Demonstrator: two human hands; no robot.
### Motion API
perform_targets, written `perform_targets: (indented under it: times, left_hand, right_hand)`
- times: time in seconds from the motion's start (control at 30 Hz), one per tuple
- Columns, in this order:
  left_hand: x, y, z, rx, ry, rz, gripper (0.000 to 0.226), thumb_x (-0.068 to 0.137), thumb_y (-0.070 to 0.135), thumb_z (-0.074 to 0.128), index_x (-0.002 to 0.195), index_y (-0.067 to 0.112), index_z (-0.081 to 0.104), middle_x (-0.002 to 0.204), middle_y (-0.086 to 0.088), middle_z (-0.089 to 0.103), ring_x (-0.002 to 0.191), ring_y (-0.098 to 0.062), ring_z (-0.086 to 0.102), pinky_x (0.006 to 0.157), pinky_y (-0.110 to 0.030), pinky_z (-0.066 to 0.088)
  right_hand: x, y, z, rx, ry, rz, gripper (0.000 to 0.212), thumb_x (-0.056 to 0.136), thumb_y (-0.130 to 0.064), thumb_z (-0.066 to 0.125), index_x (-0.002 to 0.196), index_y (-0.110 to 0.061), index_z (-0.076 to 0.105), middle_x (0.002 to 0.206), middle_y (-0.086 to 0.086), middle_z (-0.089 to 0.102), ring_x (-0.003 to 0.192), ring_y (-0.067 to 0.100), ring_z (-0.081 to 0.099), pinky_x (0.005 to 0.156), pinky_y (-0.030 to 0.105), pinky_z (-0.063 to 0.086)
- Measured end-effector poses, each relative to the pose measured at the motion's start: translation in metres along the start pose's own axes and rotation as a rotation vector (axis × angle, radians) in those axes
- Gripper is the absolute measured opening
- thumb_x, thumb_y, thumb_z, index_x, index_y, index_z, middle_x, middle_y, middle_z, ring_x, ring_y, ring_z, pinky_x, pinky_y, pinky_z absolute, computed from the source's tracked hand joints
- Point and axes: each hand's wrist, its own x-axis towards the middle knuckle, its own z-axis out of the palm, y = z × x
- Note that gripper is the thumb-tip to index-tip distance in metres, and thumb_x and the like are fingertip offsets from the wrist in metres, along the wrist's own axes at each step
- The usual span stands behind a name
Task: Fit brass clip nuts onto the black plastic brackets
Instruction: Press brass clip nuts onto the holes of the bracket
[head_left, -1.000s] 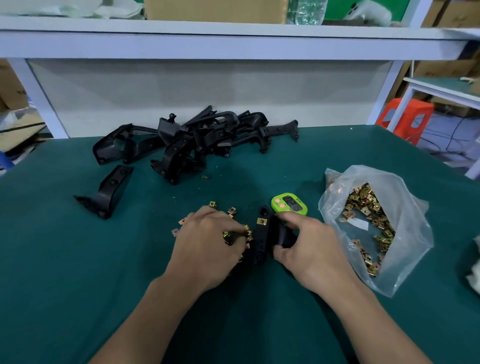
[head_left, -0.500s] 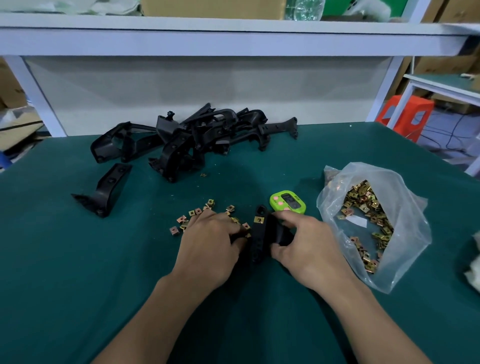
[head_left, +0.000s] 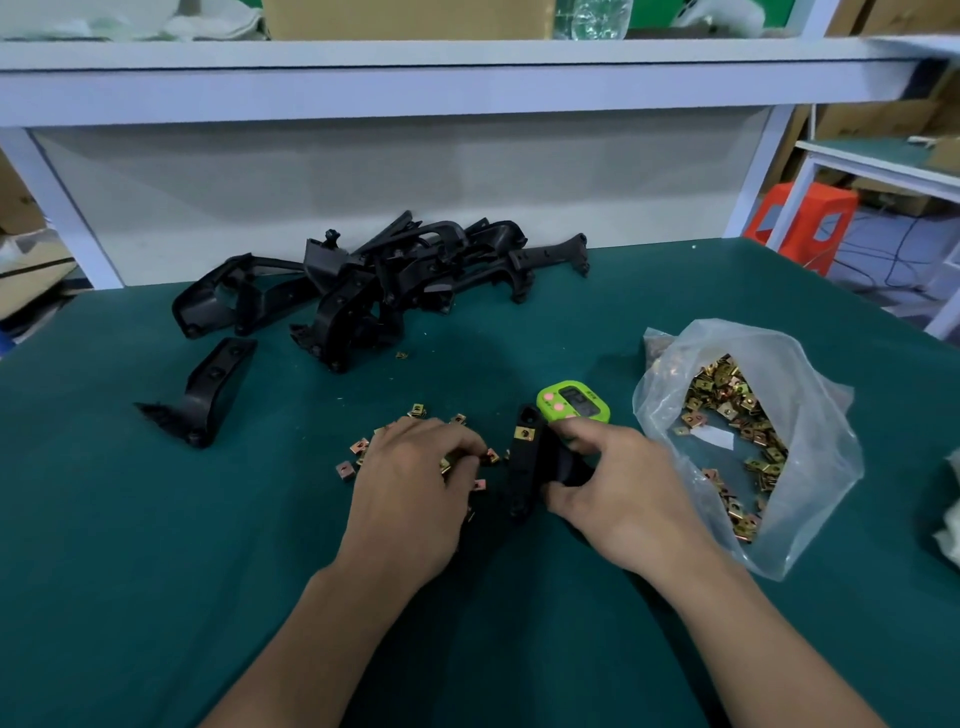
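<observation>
My right hand (head_left: 618, 483) grips a black plastic bracket (head_left: 523, 467) standing on the green mat; one brass clip nut (head_left: 523, 433) sits on its upper end. My left hand (head_left: 410, 483) rests over a scatter of loose brass clip nuts (head_left: 358, 457), fingers curled and pinching a nut (head_left: 447, 462) just left of the bracket. A pile of black brackets (head_left: 374, 286) lies at the back of the table. A single bracket (head_left: 208, 389) lies apart at the left.
A clear plastic bag (head_left: 748, 441) full of brass clip nuts lies open at the right. A small green timer (head_left: 574, 405) sits just behind the held bracket. A white shelf frame (head_left: 467, 78) spans the back; an orange stool (head_left: 800, 223) stands beyond the table's right corner.
My left hand's fingers shifted slightly over the loose nuts and closed on one. The right hand and bracket stayed nearly still.
</observation>
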Motion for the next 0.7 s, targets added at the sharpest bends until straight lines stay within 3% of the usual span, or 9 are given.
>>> perform_targets:
  times: [0.13,0.23,0.33,0.43,0.53,0.6,0.7]
  left_hand:
    - [-0.0007,-0.0002,-0.0032,-0.020,-0.051,0.019,0.022,0.095,0.004,0.067,0.096,0.023,0.078,0.094,0.017,0.067,0.096,0.000,0.048,0.094,-0.023,0.040]
    - [-0.0013,0.0023,-0.0017,-0.021,-0.056,0.021,0.025,0.098,0.005,0.061,0.100,0.023,0.078,0.097,0.018,0.063,0.099,0.001,0.049,0.088,-0.011,0.038]
    - [-0.0012,0.0046,0.0013,-0.100,-0.044,-0.017,0.027,0.101,0.003,0.057,0.103,0.019,0.078,0.100,0.015,0.061,0.103,0.003,0.052,0.078,0.002,0.040]
    - [0.0000,0.0063,0.0009,-0.090,-0.026,-0.022,0.029,0.102,0.004,0.054,0.105,0.022,0.077,0.101,0.021,0.057,0.103,-0.001,0.054,0.082,-0.007,0.041]
    - [-0.0002,0.0051,0.0000,-0.088,-0.015,-0.025,0.030,0.102,0.004,0.053,0.102,0.024,0.076,0.100,0.021,0.057,0.102,-0.006,0.056,0.087,-0.016,0.043]
    - [-0.0011,0.0028,-0.0017,-0.108,-0.029,-0.029,0.030,0.102,0.004,0.053,0.103,0.024,0.076,0.101,0.021,0.059,0.102,-0.004,0.058,0.087,-0.011,0.040]
    - [-0.0005,-0.0018,-0.0048,-0.152,-0.040,-0.040,0.030,0.104,0.007,0.053,0.111,0.026,0.076,0.103,0.025,0.060,0.102,0.002,0.059,0.084,-0.002,0.037]
  right_hand:
    - [-0.0003,0.0001,0.0001,0.018,0.008,-0.010,0.039,0.068,-0.029,0.081,0.102,-0.044,0.071,0.081,-0.032,0.065,0.081,-0.010,0.058,0.063,0.009,0.044]
    - [-0.0004,0.0004,0.0004,0.026,0.010,-0.030,0.040,0.068,-0.031,0.081,0.103,-0.046,0.068,0.089,-0.041,0.061,0.080,-0.010,0.058,0.061,0.009,0.044]
    - [-0.0003,0.0022,0.0018,0.018,-0.004,-0.038,0.044,0.070,-0.031,0.082,0.107,-0.049,0.066,0.084,-0.038,0.063,0.077,-0.012,0.059,0.056,0.008,0.043]
    - [-0.0019,0.0010,0.0021,-0.044,-0.019,-0.073,0.057,0.068,-0.029,0.079,0.116,-0.052,0.058,0.071,-0.030,0.059,0.071,-0.006,0.058,0.057,0.009,0.045]
    - [-0.0013,-0.0001,0.0001,-0.080,-0.009,-0.071,0.056,0.068,-0.029,0.077,0.116,-0.050,0.060,0.078,-0.022,0.062,0.072,0.004,0.058,0.062,0.019,0.050]
    - [-0.0002,0.0009,0.0003,-0.083,-0.024,-0.058,0.051,0.068,-0.027,0.076,0.113,-0.048,0.064,0.083,-0.019,0.067,0.075,0.007,0.059,0.062,0.019,0.049]
    - [0.0002,0.0008,0.0015,-0.078,-0.045,-0.036,0.051,0.070,-0.027,0.076,0.115,-0.048,0.066,0.077,-0.025,0.062,0.074,0.004,0.058,0.055,0.006,0.042]
